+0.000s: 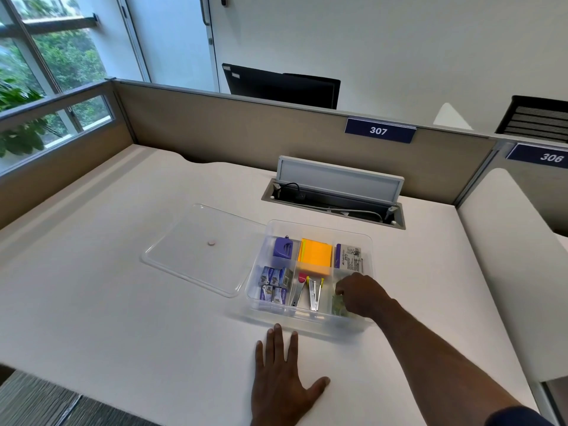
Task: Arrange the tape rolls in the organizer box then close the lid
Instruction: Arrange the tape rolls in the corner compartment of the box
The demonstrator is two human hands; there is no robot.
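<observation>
A clear plastic organizer box point(319, 226) stands open on the white desk, split into compartments. Its clear lid point(196, 244) lies flat on the desk just left of it. My right hand point(361, 295) reaches into the near right compartment, fingers curled down over pale greenish tape rolls point(338, 305) that are partly hidden under it. I cannot tell whether the fingers grip a roll. My left hand point(282, 379) rests flat on the desk in front of the box, fingers spread, holding nothing.
The other compartments hold a purple sharpener-like item point(283, 247), orange sticky notes point(316, 256), staple boxes point(275, 284), staplers point(309, 292) and a printed packet point(350, 256). An open cable tray point(335, 198) sits behind the box, against the partition.
</observation>
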